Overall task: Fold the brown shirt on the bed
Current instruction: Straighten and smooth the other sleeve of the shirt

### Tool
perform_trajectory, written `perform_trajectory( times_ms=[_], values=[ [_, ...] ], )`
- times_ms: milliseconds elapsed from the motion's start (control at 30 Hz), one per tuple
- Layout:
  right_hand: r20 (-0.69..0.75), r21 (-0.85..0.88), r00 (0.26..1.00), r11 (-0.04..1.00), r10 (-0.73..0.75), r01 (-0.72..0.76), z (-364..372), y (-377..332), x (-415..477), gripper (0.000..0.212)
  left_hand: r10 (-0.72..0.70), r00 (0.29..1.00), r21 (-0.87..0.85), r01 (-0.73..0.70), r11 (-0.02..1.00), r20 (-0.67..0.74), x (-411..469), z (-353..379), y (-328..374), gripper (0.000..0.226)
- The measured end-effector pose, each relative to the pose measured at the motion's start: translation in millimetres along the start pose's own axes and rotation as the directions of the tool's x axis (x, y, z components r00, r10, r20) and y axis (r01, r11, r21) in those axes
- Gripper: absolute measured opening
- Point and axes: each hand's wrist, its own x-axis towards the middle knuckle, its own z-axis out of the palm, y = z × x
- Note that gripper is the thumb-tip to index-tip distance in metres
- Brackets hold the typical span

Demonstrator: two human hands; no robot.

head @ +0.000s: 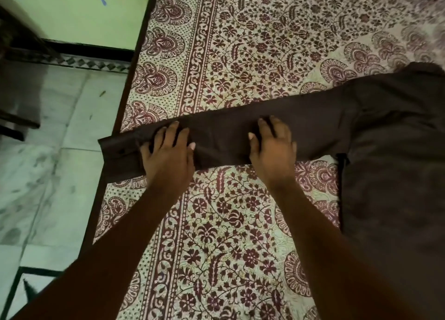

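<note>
The brown shirt [395, 165] lies flat on the bed at the right, its body running down to the lower right corner. One long sleeve [221, 136] stretches left across the bed, and its cuff hangs a little past the bed's left edge. My left hand [168, 156] rests palm down on the sleeve near the cuff, fingers spread. My right hand [273, 148] presses flat on the middle of the sleeve, fingers apart. Neither hand grips the cloth.
The bed is covered by a cream sheet [240, 54] with a maroon flower print. A dark wooden bed frame edge [134, 62] runs along the left. Beyond it lie a marble tile floor [48, 175] and a green wall [79, 14].
</note>
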Motion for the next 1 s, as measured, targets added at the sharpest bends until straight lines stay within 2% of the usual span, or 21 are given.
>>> perform_trajectory(
  times_ms=[67,100,200,267,333,467,567,633,700,767,800,833,900,933,1000],
  values=[
    [0.010,-0.046,0.993,0.992,0.115,-0.115,-3.8,12.5,6.7,0.050,0.013,1.000,-0.019,-0.014,1.000,-0.014,18.5,-4.5,13.9,0.044],
    [0.030,-0.068,0.995,0.994,0.093,-0.091,-4.8,16.1,10.4,0.050,0.052,0.999,-0.029,-0.053,0.998,-0.009,30.3,-5.9,19.3,0.045],
    [0.127,-0.071,0.986,0.990,-0.111,0.121,-9.1,18.7,20.7,0.051,0.129,0.991,-0.074,-0.126,0.989,0.039,66.5,-5.6,29.9,0.042],
    [0.151,-0.071,0.976,0.983,-0.158,0.170,-14.2,22.3,28.3,0.050,0.065,0.996,-0.151,-0.056,0.987,0.056,82.2,-5.7,35.2,0.028],
    [0.144,-0.060,0.980,0.987,-0.136,0.146,-18.9,27.6,35.1,0.050,-0.030,0.999,-0.193,0.038,0.980,0.042,90.4,-8.9,39.6,0.015],
    [0.129,0.003,0.974,0.982,-0.186,0.187,-26.9,35.7,37.0,0.045,-0.115,0.993,-0.001,0.115,0.993,0.018,97.4,-14.7,51.8,0.014],
    [-0.008,0.024,0.995,0.994,-0.103,0.103,-35.7,61.1,33.1,0.043,-0.128,0.992,0.107,0.128,0.986,-0.002,94.5,-9.3,66.3,0.029],
    [-0.120,-0.003,0.993,1.000,0.012,-0.012,-45.8,93.6,29.7,0.042,-0.056,0.998,0.050,0.056,0.997,-0.009,89.9,-3.1,83.5,0.038],
    [-0.202,-0.018,0.972,0.991,0.123,-0.129,-57.6,131.2,24.9,0.040,0.065,0.998,-0.125,-0.063,0.990,0.013,85.4,3.7,108.5,0.034],
    [-0.201,-0.010,0.958,0.978,0.204,-0.210,-66.8,168.3,22.2,0.042,0.181,0.982,-0.310,-0.159,0.937,0.044,82.7,14.4,142.5,0.028],
    [-0.155,-0.015,0.969,0.981,0.191,-0.196,-70.9,182.9,21.8,0.046,0.236,0.970,-0.366,-0.200,0.909,0.055,81.9,19.8,161.5,0.027],
    [-0.090,-0.032,0.989,0.992,0.119,-0.122,-72.9,194.8,22.3,0.053,0.288,0.956,-0.398,-0.242,0.885,0.058,82.3,25.0,179.5,0.027],
    [0.001,-0.042,0.996,0.995,-0.086,0.086,-78.0,218.9,23.6,0.060,0.374,0.925,-0.416,-0.317,0.852,0.062,86.5,37.1,221.3,0.031],
    [-0.003,-0.025,0.990,0.990,-0.142,0.142,-81.9,229.3,24.7,0.059,0.401,0.914,-0.419,-0.338,0.843,0.068,89.5,42.0,243.8,0.033],
    [-0.121,0.008,0.987,0.994,-0.105,0.106,-91.3,247.9,27.5,0.052,0.416,0.904,-0.435,-0.336,0.835,0.101,96.7,51.2,283.9,0.039]
  ],
)
